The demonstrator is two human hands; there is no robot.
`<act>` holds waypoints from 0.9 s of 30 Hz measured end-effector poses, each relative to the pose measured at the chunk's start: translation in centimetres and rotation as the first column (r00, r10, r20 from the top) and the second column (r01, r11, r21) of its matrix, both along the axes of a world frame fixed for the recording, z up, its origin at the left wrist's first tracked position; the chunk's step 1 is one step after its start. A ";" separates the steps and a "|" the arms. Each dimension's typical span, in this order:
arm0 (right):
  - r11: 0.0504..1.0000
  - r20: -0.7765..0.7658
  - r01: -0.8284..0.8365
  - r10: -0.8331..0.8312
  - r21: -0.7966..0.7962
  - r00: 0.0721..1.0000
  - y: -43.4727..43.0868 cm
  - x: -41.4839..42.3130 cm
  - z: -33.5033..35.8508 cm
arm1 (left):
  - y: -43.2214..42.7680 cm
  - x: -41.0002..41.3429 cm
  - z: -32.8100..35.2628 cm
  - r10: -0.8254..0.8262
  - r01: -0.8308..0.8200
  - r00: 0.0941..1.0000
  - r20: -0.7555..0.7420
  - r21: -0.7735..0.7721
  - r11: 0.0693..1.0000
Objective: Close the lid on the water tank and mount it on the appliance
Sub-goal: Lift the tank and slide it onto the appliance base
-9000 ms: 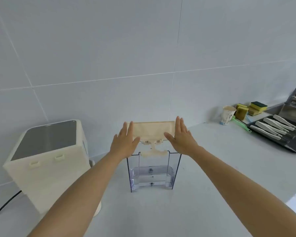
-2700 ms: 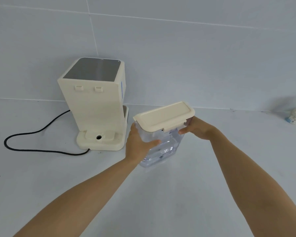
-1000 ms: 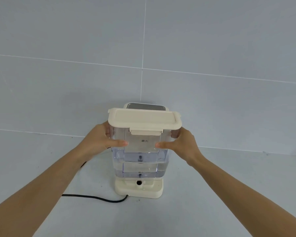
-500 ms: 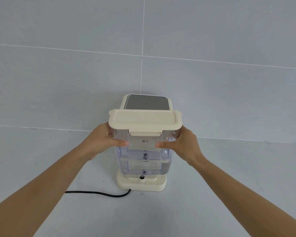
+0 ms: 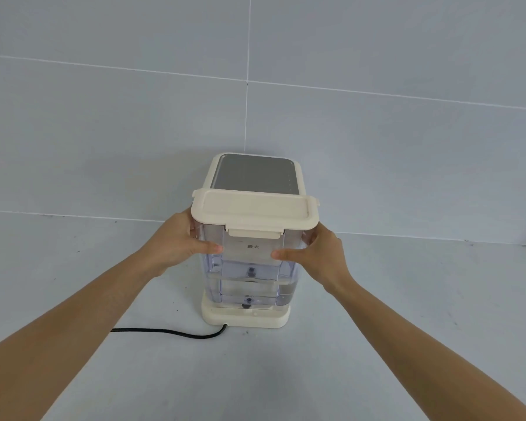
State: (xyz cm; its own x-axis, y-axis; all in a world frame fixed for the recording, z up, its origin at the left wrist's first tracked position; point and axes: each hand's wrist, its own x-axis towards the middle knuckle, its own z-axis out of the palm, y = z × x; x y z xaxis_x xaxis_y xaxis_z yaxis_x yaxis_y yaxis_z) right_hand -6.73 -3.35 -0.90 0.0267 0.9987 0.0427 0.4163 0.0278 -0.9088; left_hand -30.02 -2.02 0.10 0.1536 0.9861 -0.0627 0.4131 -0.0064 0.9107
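Note:
The clear water tank [image 5: 249, 287] stands upright on the cream base [image 5: 246, 318] of the appliance [image 5: 253, 174], right against its front. Its cream lid [image 5: 254, 211] lies flat and shut on top, latch tab down at the front. A little water shows in the tank's bottom. My left hand [image 5: 176, 247] grips the tank's left side just under the lid, thumb across the front. My right hand [image 5: 319, 258] grips the right side the same way. The appliance's body is hidden behind the tank; only its grey top panel shows.
A black power cord [image 5: 167, 332] runs left from the base's front corner across the pale counter [image 5: 255, 375]. The tiled wall [image 5: 246, 101] rises directly behind the appliance.
The tank has come down the last bit onto the appliance's base, and its bottom now hides the round port there. Both hands keep the same grip.

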 end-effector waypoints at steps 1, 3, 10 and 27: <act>1.000 -0.002 0.000 0.000 -0.004 1.000 0.0 -0.1 -0.1 | 0.0 0.0 -0.1 0.000 0.000 1.000 -0.007 -0.002 1.000; 1.000 -0.005 0.006 -0.006 -0.012 1.000 0.0 -0.2 -0.5 | 0.0 -0.2 -0.3 -0.001 0.001 1.000 -0.024 -0.003 1.000; 0.999 0.022 0.023 -0.023 -0.024 1.000 0.0 -0.4 -1.5 | -0.2 -0.2 -0.9 -0.003 0.002 1.000 -0.021 -0.017 1.000; 0.998 0.019 0.032 -0.031 -0.047 0.999 0.0 -0.5 -2.7 | 0.6 -1.0 -2.9 -0.006 0.005 0.994 -0.108 -0.016 1.000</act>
State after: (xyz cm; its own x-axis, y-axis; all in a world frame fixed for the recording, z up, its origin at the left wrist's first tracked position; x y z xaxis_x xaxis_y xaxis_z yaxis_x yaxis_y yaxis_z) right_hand -7.19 -3.39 -3.57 0.0580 0.9983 -0.0038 0.4329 -0.0286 -0.9010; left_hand -30.99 -1.44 -2.84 0.1504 0.9840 -0.0950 0.5094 0.0052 0.8605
